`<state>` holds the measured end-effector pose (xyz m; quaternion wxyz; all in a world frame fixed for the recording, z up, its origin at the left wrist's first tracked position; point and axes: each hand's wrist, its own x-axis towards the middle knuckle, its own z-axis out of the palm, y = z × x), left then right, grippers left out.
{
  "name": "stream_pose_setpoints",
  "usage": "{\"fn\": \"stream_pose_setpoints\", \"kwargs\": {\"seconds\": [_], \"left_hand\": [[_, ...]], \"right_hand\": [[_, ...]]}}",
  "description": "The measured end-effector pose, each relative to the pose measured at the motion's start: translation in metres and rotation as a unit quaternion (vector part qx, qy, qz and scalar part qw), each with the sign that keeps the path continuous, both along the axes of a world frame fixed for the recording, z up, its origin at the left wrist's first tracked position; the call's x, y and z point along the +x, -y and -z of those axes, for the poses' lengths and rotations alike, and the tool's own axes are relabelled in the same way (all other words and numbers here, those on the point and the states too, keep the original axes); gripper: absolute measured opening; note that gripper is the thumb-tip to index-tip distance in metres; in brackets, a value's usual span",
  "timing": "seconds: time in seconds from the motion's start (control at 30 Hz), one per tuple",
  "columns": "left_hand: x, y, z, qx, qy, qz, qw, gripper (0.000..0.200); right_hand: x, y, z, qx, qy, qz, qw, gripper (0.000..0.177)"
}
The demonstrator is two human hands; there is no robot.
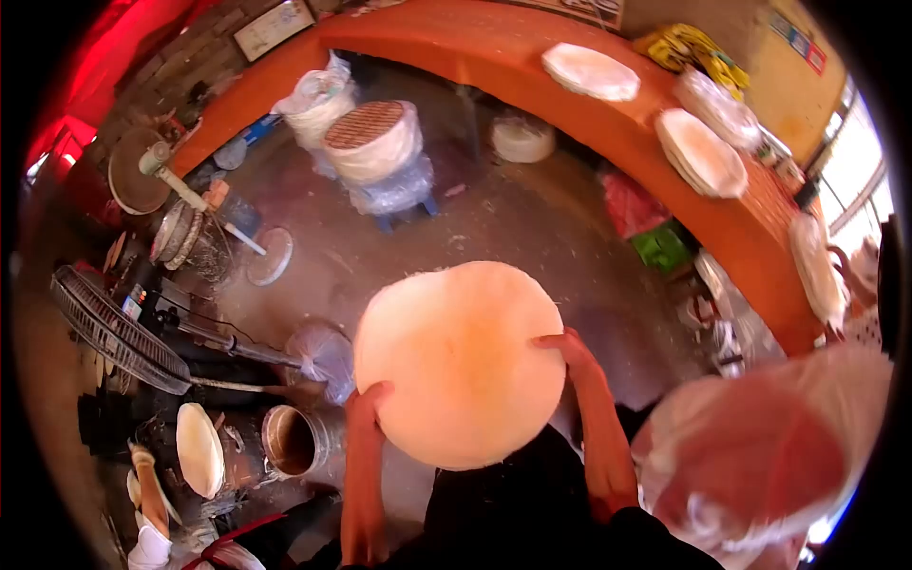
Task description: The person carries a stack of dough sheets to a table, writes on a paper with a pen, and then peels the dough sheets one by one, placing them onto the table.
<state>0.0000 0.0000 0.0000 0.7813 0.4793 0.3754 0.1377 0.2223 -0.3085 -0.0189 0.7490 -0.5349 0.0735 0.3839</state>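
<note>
A big, pale, round tortilla (461,370) spans the middle of the view in front of my body, its top face toward me with a slightly browned centre. My left hand (366,410) grips its lower left edge, thumb on top and fingers hidden beneath. On the opposite side, my right hand (570,351) clasps the right edge the same way. Both forearms reach up from the bottom of the view.
An orange curved counter (418,38) carries pale round stacks (591,71). A plastic-wrapped basket (372,142) stands on the floor ahead. Left are a fan (122,328) and a metal bucket (293,441); a co-worker's hand (142,458) is lower left. A plastic-covered bundle (760,446) sits right.
</note>
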Motion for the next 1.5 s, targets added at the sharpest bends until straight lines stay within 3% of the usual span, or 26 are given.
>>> {"fn": "stream_pose_setpoints", "kwargs": {"seconds": [0.07, 0.1, 0.13, 0.3, 0.4, 0.57, 0.63, 0.7, 0.8, 0.97, 1.07, 1.1, 1.27, 1.37, 1.4, 1.47, 1.5], "left_hand": [[-0.021, -0.005, -0.015, 0.016, 0.020, -0.040, 0.999, 0.050], [0.040, 0.008, 0.002, -0.069, 0.003, -0.051, 0.996, 0.050], [0.056, -0.008, -0.006, -0.074, 0.008, -0.062, 0.995, 0.049], [0.135, -0.102, -0.019, -0.130, 0.053, -0.092, 0.986, 0.046], [0.188, -0.157, -0.012, -0.150, 0.065, -0.059, 0.985, 0.047], [0.275, -0.251, -0.025, -0.152, 0.071, -0.052, 0.984, 0.050], [0.300, -0.294, -0.035, -0.157, 0.068, -0.046, 0.984, 0.050], [0.325, -0.342, -0.042, -0.148, 0.072, -0.050, 0.985, 0.047], [0.355, -0.414, -0.045, -0.145, 0.067, -0.067, 0.985, 0.045], [0.403, -0.551, -0.049, -0.118, 0.069, -0.130, 0.982, 0.042], [0.430, -0.635, -0.058, -0.074, 0.040, -0.205, 0.975, 0.039], [0.428, -0.656, -0.065, -0.062, 0.022, -0.225, 0.972, 0.038], [0.443, -0.779, -0.077, -0.087, 0.091, -0.284, 0.951, 0.048], [0.456, -0.857, -0.076, -0.068, 0.078, -0.291, 0.951, 0.057], [0.468, -0.888, -0.076, -0.080, 0.081, -0.290, 0.950, 0.057], [0.491, -0.942, -0.076, -0.127, 0.092, -0.305, 0.939, 0.058], [0.505, -0.977, -0.076, -0.094, 0.083, -0.304, 0.944, 0.058]], "right_hand": [[-0.003, -0.024, -0.008, 0.012, -0.009, -0.057, 0.998, 0.053], [0.062, -0.018, -0.032, -0.062, -0.020, -0.056, 0.996, 0.052], [0.081, -0.043, -0.041, -0.055, -0.008, -0.057, 0.997, 0.051], [0.175, -0.150, -0.055, -0.050, 0.045, -0.085, 0.994, 0.048], [0.214, -0.191, -0.057, -0.082, 0.067, -0.084, 0.991, 0.048], [0.292, -0.285, -0.089, -0.062, 0.110, -0.057, 0.990, 0.046], [0.308, -0.329, -0.123, -0.075, 0.112, -0.095, 0.986, 0.049], [0.328, -0.377, -0.130, -0.075, 0.126, -0.047, 0.988, 0.052], [0.367, -0.453, -0.127, -0.045, 0.115, -0.082, 0.989, 0.053], [0.447, -0.616, -0.110, -0.045, 0.093, -0.138, 0.985, 0.041], [0.491, -0.733, -0.097, -0.002, 0.105, -0.162, 0.981, 0.044], [0.502, -0.769, -0.109, 0.000, 0.060, -0.203, 0.977, 0.046], [0.551, -0.938, -0.110, 0.003, 0.102, -0.284, 0.953, 0.045], [0.579, -1.040, -0.129, 0.089, -0.050, -0.291, 0.951, 0.050], [0.590, -1.072, -0.131, 0.049, 0.036, -0.335, 0.940, 0.045], [0.612, -1.130, -0.112, 0.023, 0.043, -0.343, 0.938, 0.042], [0.625, -1.167, -0.113, 0.016, 0.053, -0.345, 0.937, 0.041]]}}
